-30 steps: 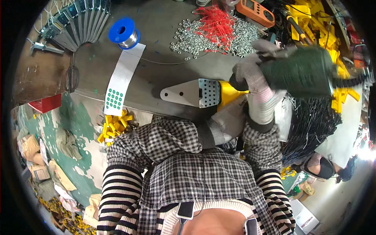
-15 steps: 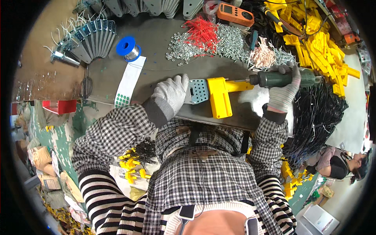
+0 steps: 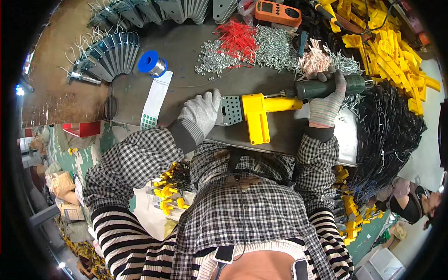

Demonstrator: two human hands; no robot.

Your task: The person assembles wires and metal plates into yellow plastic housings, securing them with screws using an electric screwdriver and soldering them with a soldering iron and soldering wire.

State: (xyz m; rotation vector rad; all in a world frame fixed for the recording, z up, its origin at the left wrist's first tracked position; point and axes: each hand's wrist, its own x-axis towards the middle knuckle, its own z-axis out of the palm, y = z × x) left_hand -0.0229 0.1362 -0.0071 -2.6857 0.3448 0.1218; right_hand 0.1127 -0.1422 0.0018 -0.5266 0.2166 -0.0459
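Note:
My gloved left hand (image 3: 200, 114) is closed on the left end of a grey metal plate (image 3: 233, 110) dotted with holes. A yellow plastic housing (image 3: 256, 120) with a handle pointing right is joined to the plate's other end. In my gloved right hand (image 3: 328, 103) lies a dark green electric screwdriver (image 3: 305, 89), held level with its bit pointing left. The bit runs along the far side of the yellow handle, its tip close to the housing. Whether the tip touches a screw is too small to tell.
Beyond my hands lie piles of silver screws (image 3: 274, 49), red pieces (image 3: 236, 39) and pale pink pieces (image 3: 314, 59). A solder spool (image 3: 152, 64) stands at the left near fanned metal plates (image 3: 108, 55). Yellow parts (image 3: 396, 65) and black cables (image 3: 389, 135) heap up at the right.
The screwdriver in my right hand has moved left, and its bit has come closer to the yellow housing. My left hand keeps its hold on the plate. The view has shifted slightly.

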